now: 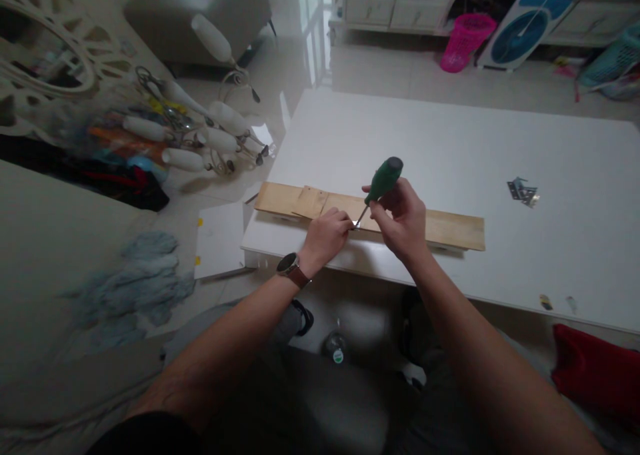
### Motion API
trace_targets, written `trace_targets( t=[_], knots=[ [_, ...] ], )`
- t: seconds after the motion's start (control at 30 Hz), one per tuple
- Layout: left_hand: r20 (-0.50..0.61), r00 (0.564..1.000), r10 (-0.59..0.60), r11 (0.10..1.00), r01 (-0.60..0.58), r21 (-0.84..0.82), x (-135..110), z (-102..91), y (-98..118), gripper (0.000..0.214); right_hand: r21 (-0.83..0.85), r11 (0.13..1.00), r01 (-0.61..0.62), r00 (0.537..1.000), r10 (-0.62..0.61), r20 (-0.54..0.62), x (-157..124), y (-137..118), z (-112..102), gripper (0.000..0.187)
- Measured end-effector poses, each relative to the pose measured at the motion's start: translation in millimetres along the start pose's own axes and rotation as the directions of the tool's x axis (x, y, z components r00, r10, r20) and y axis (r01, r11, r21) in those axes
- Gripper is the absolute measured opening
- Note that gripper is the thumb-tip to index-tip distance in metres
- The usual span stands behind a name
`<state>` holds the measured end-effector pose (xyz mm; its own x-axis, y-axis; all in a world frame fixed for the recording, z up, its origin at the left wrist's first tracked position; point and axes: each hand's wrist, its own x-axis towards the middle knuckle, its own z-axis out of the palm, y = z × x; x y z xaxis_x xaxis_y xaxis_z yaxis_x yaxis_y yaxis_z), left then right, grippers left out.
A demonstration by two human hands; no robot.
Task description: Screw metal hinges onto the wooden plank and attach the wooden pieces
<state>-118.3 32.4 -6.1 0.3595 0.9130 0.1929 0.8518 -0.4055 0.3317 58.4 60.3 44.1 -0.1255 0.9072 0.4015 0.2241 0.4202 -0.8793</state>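
Observation:
A long wooden board (450, 230) lies across the near part of a white panel (425, 138), with a short wooden piece (310, 202) on its left half. My right hand (406, 216) is closed round a green-handled screwdriver (385, 180), tilted with its shaft pointing down to the board's near edge. The shaft's tip meets a small shiny metal piece (356, 224) there. My left hand (327, 235), with a watch (289, 264) at the wrist, pinches at that metal piece; the fingertips hide part of it.
Several metal brackets (523, 192) lie on the panel at right. Small bits (546, 302) sit near its front edge. On the floor at left are a lamp with white shades (220, 138) and a white board (220, 238). A plastic bottle (336, 347) stands between my feet.

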Motion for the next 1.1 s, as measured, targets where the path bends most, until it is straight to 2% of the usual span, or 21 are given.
trace_targets(
  t=[0.3, 0.47, 0.77, 0.9, 1.1],
  knots=[
    [-0.003, 1.0, -0.006, 1.0, 0.006, -0.004, 0.9, 1.7, -1.6, 0.023, -0.073, 0.997, 0.016, 0.998, -0.021, -0.067, 3.7, 2.1, 0.3, 0.024],
    [-0.011, 1.0, 0.004, 1.0, -0.004, -0.001, 0.7, 1.8, -1.4, 0.022, -0.025, 1.0, -0.005, 0.997, 0.003, -0.078, 3.7, 1.3, 0.8, 0.026],
    [-0.004, 1.0, 0.002, 1.0, -0.002, -0.003, 0.1, -1.2, 0.1, 0.021, 0.031, 0.999, 0.016, 1.0, -0.015, -0.014, 1.5, 1.2, -0.1, 0.028],
    [-0.001, 1.0, -0.007, 1.0, 0.007, -0.003, 0.3, -0.2, -0.4, 0.022, -0.013, 1.0, 0.01, 0.999, -0.01, -0.045, 1.9, 1.5, 0.4, 0.032],
    [0.004, 1.0, -0.008, 1.0, 0.008, -0.012, 0.7, -0.3, -0.8, 0.024, -0.061, 0.998, -0.002, 0.997, -0.003, -0.076, 3.8, 0.4, 0.9, 0.025]
  ],
)
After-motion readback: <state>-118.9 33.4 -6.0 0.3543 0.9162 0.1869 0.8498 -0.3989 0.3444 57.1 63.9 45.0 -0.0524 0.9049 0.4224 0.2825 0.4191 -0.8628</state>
